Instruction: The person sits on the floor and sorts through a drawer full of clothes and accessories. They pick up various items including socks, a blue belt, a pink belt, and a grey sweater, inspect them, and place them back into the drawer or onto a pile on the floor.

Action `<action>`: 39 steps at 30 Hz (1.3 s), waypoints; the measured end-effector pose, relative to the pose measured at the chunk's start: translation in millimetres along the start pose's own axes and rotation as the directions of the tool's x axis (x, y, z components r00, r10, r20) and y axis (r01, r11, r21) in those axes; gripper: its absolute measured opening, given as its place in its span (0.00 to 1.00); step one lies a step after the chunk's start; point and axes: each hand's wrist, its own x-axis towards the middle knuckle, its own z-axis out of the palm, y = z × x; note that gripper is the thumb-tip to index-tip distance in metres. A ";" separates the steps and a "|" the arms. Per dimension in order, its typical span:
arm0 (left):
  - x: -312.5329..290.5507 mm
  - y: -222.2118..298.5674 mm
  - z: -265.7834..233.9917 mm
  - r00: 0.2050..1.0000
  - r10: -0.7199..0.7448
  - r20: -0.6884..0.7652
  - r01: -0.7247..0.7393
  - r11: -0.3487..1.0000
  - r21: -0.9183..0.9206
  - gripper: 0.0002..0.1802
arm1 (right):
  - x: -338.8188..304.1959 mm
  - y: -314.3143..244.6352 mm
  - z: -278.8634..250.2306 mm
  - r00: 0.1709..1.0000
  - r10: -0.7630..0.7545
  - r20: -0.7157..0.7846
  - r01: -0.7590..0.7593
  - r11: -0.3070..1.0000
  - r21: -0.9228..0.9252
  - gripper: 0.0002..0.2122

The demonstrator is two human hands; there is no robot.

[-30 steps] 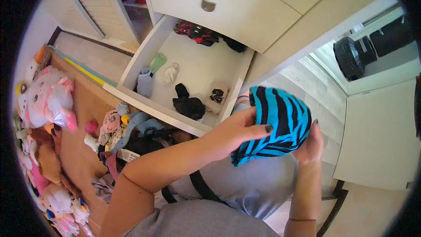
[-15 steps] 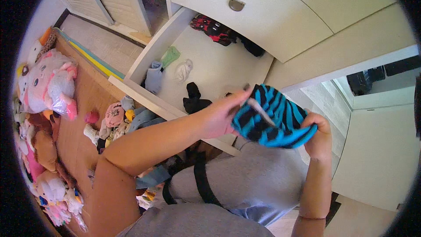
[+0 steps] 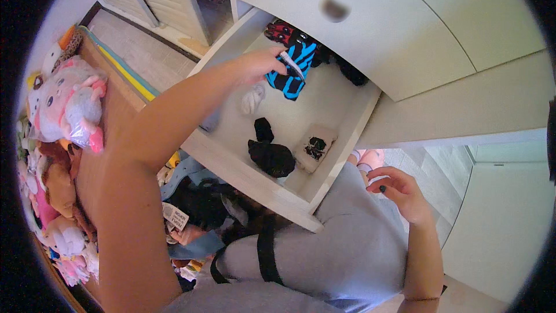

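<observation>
My left hand (image 3: pixel 265 66) is closed on a folded blue-and-black striped garment (image 3: pixel 294 84) with a pale strip along it. It holds the garment inside the pulled-out white drawer (image 3: pixel 243 165), near the back, beside a red-and-black patterned garment (image 3: pixel 281 32). My right hand (image 3: pixel 399 190) hovers over my right thigh, outside the drawer, its fingers curved and apart with nothing in them. Also in the drawer are a crumpled white cloth (image 3: pixel 252 99), black bundled clothes (image 3: pixel 271 157) and a beige folded item with a black print (image 3: pixel 315 148).
Clothes (image 3: pixel 197 203) lie heaped below the drawer front, on the left. Plush toys (image 3: pixel 66 101) line the wooden surface at far left. The closed upper drawer front (image 3: pixel 347 35) overhangs the open drawer's back. A white panel (image 3: pixel 504 226) stands at right.
The striped garment, held in both hands before, is now folded smaller and has moved left and away into the drawer with my left hand. My right hand has let go and dropped slightly.
</observation>
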 end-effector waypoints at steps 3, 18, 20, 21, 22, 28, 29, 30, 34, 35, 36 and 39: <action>29.2 -2.6 -8.8 1.000 0.012 0.017 -0.013 0.998 0.057 0.24 | 1.6 0.6 -0.7 1.000 0.012 -0.006 -0.012 0.999 -0.042 0.14; 112.5 -97.2 52.6 0.860 0.503 0.085 -0.097 -0.002 0.995 0.31 | 6.6 30.4 -18.8 0.994 0.106 0.013 -0.106 0.994 0.039 0.13; 105.3 -105.9 66.6 0.930 0.296 0.218 -0.185 -0.137 0.973 0.29 | 9.1 29.5 -17.7 0.995 0.096 0.025 -0.097 0.995 0.031 0.13; 104.5 -113.4 72.5 0.973 0.160 0.166 -0.145 -0.135 0.980 0.28 | 11.0 27.1 -15.9 0.995 0.092 0.032 -0.093 0.995 0.032 0.14; 106.9 -117.0 78.1 0.974 0.171 0.151 -0.130 -0.124 0.984 0.27 | 10.8 25.6 -14.5 0.996 0.091 0.026 -0.091 0.995 0.031 0.14; 122.0 -88.3 91.6 0.988 0.135 0.075 -0.081 0.033 0.996 0.27 | 7.1 27.6 -10.0 0.994 0.111 0.014 -0.109 0.987 -0.116 0.15; 115.9 -81.7 86.2 0.936 0.338 0.100 -0.096 -0.029 0.995 0.24 | 6.3 27.4 -9.4 0.993 0.118 0.006 -0.117 0.988 -0.103 0.15; 108.9 -74.1 80.1 0.963 0.256 0.085 -0.092 0.015 0.996 0.23 | 5.5 25.8 -10.4 0.992 0.125 0.000 -0.124 0.988 -0.091 0.14; 63.6 -65.3 55.1 0.946 -0.251 0.206 -0.205 0.028 0.978 0.21 | 4.7 26.1 -11.8 0.995 0.096 -0.019 -0.097 0.985 -0.144 0.14; 51.4 -65.7 52.8 0.886 -0.385 0.259 -0.259 0.052 0.964 0.24 | 5.2 28.2 -11.1 0.999 0.050 0.002 -0.050 0.995 -0.082 0.13; 40.2 -69.2 51.4 0.803 -0.509 0.310 -0.311 0.086 0.947 0.28 | 5.2 27.2 -8.8 0.998 0.063 -0.010 -0.064 0.992 -0.110 0.14; 2.7 -101.7 47.3 0.848 -0.318 0.425 -0.357 0.250 0.900 0.40 | 5.2 21.4 -0.8 0.998 0.062 -0.028 -0.066 0.982 -0.176 0.16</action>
